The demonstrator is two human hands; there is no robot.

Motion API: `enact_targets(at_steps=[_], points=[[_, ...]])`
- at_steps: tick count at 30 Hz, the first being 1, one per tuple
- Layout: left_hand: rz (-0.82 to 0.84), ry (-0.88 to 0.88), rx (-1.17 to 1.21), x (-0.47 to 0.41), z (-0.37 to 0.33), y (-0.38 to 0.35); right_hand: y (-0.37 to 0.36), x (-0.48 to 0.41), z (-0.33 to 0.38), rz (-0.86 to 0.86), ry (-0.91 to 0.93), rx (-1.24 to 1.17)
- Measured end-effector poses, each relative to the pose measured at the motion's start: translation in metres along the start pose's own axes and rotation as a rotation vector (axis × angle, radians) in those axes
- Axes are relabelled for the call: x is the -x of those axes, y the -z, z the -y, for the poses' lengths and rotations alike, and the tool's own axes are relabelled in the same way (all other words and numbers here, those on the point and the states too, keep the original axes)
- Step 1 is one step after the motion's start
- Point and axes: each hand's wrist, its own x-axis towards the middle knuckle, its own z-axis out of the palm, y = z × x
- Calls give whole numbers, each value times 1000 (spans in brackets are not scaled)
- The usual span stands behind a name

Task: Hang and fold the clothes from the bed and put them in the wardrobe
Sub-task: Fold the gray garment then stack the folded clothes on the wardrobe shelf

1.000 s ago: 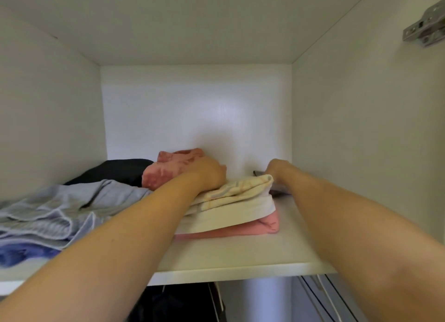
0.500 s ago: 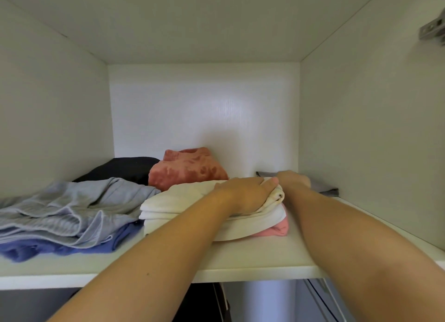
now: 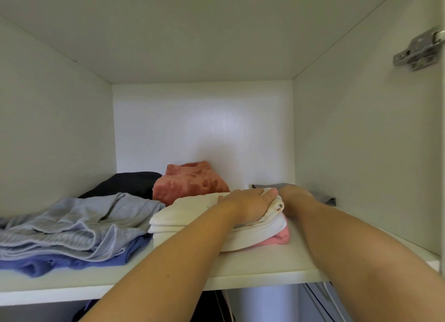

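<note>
Head view: looking into a white wardrobe compartment; two bare forearms reach in over the white shelf [image 3: 265,261].
Stack: folded cream cloth [image 3: 192,213] on top, folded white cloth [image 3: 252,240] under it, folded pink cloth [image 3: 280,237] at btm. It sits on the shelf, right of centre.
L hand [image 3: 250,206]: palm down on the cream cloth, fingers bent over its right end, gripping it.
R hand [image 3: 295,197]: against the stack's right end, just beside L fingertips. Its fingers are hidden, so can't tell if spread or curled.
Left of stack: crumpled light grey-blue ribbed garment [image 3: 84,220] lying on a blue garment [image 3: 60,261], just beside the stack.
Behind: black garment [image 3: 125,184] and rust-pink velvety bundle [image 3: 190,184], near the back wall.
Back right corner: flat grey cloth [image 3: 322,197], beyond R hand.
Upper right wall: metal hinge [image 3: 421,49].
</note>
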Motion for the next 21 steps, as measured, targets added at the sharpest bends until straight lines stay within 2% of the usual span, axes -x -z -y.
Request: enact_targets(at_steps=[4,6,8,12,14,18,21], points=[[103,-21,132,-4,0,9,27,7,0,-51,-135,-227],[80,61,180,-8,1,20,48,10,-4,-134,-159,-329],[-40,133,145,-17,5,31,74,15,-9,-189,-182,-474],[-297,71,52,-38,7,48,128,34,-16,-176,-188,-893],[-358,20,-9,-49,6,56,153,47,-13,-195,-129,-906],[-473,-41,-205,-68,14,72,185,72,1,-295,51,-744],[-503,-118,-108,-71,32,91,193,74,1,-435,151,-543]])
